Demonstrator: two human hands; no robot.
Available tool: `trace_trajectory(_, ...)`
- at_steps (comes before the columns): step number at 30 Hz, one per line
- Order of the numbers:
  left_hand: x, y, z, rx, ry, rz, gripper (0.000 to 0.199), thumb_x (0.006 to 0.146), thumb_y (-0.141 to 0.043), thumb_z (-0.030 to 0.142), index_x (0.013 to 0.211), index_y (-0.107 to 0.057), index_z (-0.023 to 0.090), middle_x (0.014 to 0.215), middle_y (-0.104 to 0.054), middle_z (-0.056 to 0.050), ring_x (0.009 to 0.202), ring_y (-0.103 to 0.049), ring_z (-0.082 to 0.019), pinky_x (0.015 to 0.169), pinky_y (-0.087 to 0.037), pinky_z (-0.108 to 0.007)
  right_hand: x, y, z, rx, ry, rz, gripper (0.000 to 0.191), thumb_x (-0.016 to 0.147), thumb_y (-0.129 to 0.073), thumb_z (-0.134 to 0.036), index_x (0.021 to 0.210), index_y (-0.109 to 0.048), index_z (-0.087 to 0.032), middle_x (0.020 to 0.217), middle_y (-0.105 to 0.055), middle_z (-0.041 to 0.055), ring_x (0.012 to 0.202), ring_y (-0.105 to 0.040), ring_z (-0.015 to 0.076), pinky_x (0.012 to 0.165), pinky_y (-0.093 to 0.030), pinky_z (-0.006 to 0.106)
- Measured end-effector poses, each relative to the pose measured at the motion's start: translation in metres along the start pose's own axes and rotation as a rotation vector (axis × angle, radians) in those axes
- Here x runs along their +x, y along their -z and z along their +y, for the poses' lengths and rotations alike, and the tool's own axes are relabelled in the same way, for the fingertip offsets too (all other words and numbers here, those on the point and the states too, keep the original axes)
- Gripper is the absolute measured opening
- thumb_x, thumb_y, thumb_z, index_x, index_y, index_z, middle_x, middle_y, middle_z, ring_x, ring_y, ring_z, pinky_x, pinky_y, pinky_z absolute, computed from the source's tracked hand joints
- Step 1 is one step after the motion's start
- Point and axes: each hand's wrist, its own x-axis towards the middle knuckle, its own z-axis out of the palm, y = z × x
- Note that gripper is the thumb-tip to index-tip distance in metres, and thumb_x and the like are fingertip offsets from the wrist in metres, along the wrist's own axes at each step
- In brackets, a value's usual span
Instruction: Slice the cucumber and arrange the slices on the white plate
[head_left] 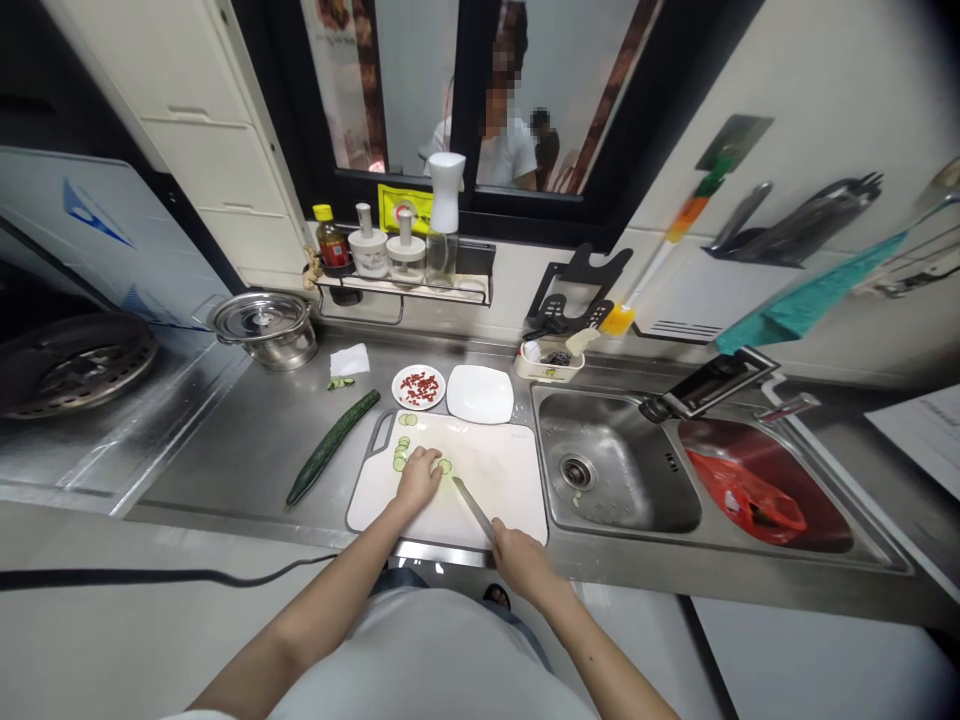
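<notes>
On the cutting board (pixel 495 480) left of the sink (pixel 622 470), the left hand (pixel 417 477) presses curled fingers onto cucumber slices (pixel 401 455) while the right hand (pixel 519 560) grips a knife (pixel 472 505).

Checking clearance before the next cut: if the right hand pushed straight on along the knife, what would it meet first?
Probably the cucumber piece under the left hand; the knife in the right hand points at it across the cutting board. Depth is unclear.

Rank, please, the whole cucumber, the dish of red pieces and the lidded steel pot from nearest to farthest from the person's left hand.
From the left hand:
1. Whole cucumber, on the counter just left of the board.
2. Dish of red pieces, behind the board.
3. Lidded steel pot, far back left.
</notes>
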Motion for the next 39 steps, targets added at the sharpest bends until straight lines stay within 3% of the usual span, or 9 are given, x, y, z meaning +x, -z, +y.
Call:
trace_trajectory(15, -0.009, 0.01, 0.013, -0.027, -0.053, 0.019, 0.021, 0.083, -0.048, 0.012, 0.096, -0.063, 0.018, 0.096, -0.057, -0.007, 0.098, -0.054, -0.019, 0.088, -0.041, -0.031, 0.02, -0.007, 0.004, 0.171, -0.142, 0.141, 0.03, 0.099, -0.025, -0.028, 0.113, -0.049, -0.018, 0.099, -0.068, 0.0099, 0.092, -0.063, 0.0181, 0.067, -0.034, 0.025)
trace_trajectory(22, -0.014, 0.014, 0.019, -0.217, 0.11, 0.025, 0.005, 0.08, -0.055, 0.019, 0.08, -0.06, 0.018, 0.074, -0.061, -0.001, 0.07, -0.056, -0.013, 0.068, -0.042, -0.023, 0.03, -0.005, 0.01, 0.187, -0.151, 0.168, 0.03, 0.098, -0.025, -0.026, 0.113, -0.05, -0.018, 0.099, -0.068, 0.0098, 0.09, -0.063, 0.0179, 0.065, -0.034, 0.025)
trace_trajectory(29, -0.032, 0.028, -0.002, -0.316, 0.252, 0.091, 0.008, 0.077, -0.061, 0.027, 0.075, -0.06, 0.019, 0.068, -0.063, 0.002, 0.066, -0.059, -0.011, 0.063, -0.042, -0.021, 0.034, -0.007, 0.011, 0.196, -0.147, 0.162, 0.03, 0.098, -0.026, -0.026, 0.114, -0.05, -0.018, 0.099, -0.068, 0.0103, 0.088, -0.064, 0.0179, 0.065, -0.035, 0.025)
trace_trajectory(34, -0.038, 0.05, -0.022, -0.231, 0.32, 0.163, 0.004, 0.077, -0.057, 0.021, 0.08, -0.061, 0.02, 0.069, -0.064, 0.003, 0.066, -0.059, -0.011, 0.062, -0.04, -0.02, 0.034, -0.007, 0.012, 0.209, -0.135, 0.168, 0.03, 0.098, -0.027, -0.027, 0.114, -0.05, -0.018, 0.1, -0.068, 0.0106, 0.087, -0.063, 0.0172, 0.066, -0.036, 0.024)
trace_trajectory(39, -0.036, 0.054, -0.035, -0.107, 0.283, 0.179, 0.007, 0.079, -0.053, 0.018, 0.078, -0.059, 0.02, 0.073, -0.063, 0.001, 0.068, -0.057, -0.012, 0.061, -0.037, -0.02, 0.035, -0.007, 0.012, 0.231, -0.137, 0.156, 0.034, 0.098, -0.024, -0.027, 0.119, -0.049, -0.017, 0.101, -0.068, 0.0111, 0.092, -0.063, 0.0182, 0.069, -0.038, 0.025)
